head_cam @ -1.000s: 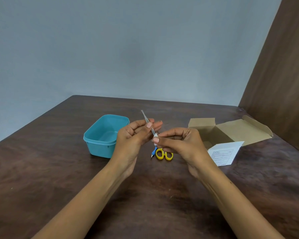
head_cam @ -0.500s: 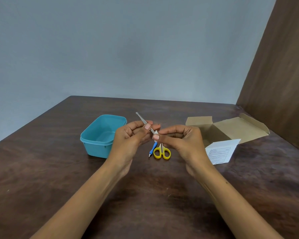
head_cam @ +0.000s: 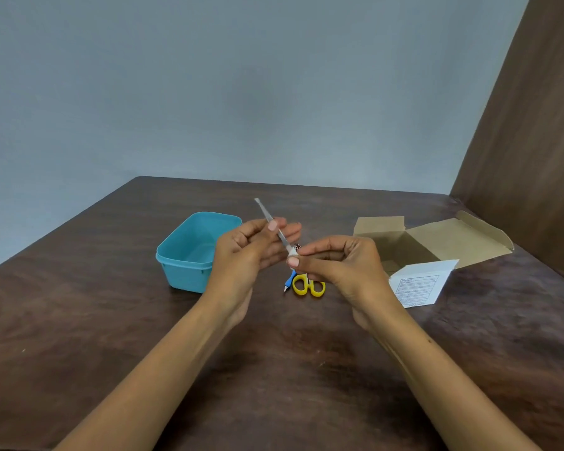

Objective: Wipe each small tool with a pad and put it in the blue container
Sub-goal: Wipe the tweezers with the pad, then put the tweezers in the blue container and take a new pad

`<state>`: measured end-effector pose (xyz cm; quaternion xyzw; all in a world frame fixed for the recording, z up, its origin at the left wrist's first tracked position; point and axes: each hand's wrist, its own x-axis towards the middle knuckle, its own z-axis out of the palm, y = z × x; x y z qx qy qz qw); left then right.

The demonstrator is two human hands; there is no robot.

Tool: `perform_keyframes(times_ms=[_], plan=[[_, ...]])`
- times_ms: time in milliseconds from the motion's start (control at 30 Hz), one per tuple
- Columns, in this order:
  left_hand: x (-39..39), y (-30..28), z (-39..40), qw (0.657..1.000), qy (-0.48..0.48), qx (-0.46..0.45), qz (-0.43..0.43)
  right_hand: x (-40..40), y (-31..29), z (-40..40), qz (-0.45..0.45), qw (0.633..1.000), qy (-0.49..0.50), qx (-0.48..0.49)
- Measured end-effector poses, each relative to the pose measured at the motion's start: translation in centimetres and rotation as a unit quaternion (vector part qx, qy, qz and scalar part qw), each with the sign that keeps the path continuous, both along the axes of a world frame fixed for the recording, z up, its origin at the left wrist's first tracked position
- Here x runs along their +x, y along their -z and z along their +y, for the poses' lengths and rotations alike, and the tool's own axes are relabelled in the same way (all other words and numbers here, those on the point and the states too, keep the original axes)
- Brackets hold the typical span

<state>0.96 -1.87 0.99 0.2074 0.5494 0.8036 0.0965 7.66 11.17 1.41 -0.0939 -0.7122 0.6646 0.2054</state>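
Note:
My left hand (head_cam: pixel 251 249) pinches a thin silver metal tool (head_cam: pixel 265 213) that slants up and to the left above the table. My right hand (head_cam: pixel 336 265) pinches a small white pad (head_cam: pixel 292 253) around the tool's lower end. The blue container (head_cam: pixel 189 252) stands just left of my left hand, and its visible part holds nothing. On the table below my hands lie yellow-handled scissors (head_cam: pixel 308 284) and a small blue-handled tool (head_cam: pixel 289 280), partly hidden by my fingers.
An open brown cardboard box (head_cam: pixel 437 242) sits at the right. A torn white pad wrapper (head_cam: pixel 419 283) lies in front of it. A dark wooden panel (head_cam: pixel 534 157) rises along the table's right edge. A grey wall stands behind.
My right hand with the pad slid down to the tool's lower end after being higher on the shaft. My left hand shifted slightly and keeps its pinch.

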Motion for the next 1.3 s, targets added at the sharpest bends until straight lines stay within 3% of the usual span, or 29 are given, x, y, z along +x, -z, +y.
perform_keyframes(times_ms=[100, 300, 433, 600, 1033, 1300], plan=[[-0.3, -0.4, -0.4, 1.000, -0.013, 0.023, -0.016, 0.0, 0.0, 0.2, 0.004, 1.000, 0.007, 0.007], [0.0, 0.3, 0.1, 0.996, -0.018, -0.081, 0.009, 0.0, -0.1, 0.8, 0.058, 0.996, 0.062, -0.034], [0.3, 0.2, 0.0, 0.995, 0.010, -0.095, 0.019, -0.1, -0.1, 1.2, 0.073, 0.992, 0.074, -0.071], [0.5, 0.3, -0.1, 0.991, 0.016, -0.123, 0.054, -0.3, 0.2, 0.8, 0.059, 0.992, 0.036, -0.105], [0.1, 0.2, -0.3, 0.964, -0.022, -0.203, 0.171, -0.4, 0.1, 1.2, 0.137, 0.972, 0.108, -0.160], [-0.6, -1.4, -1.5, 0.942, -0.109, -0.234, 0.212, -0.5, 0.8, 0.0, 0.124, 0.984, 0.110, 0.072]])
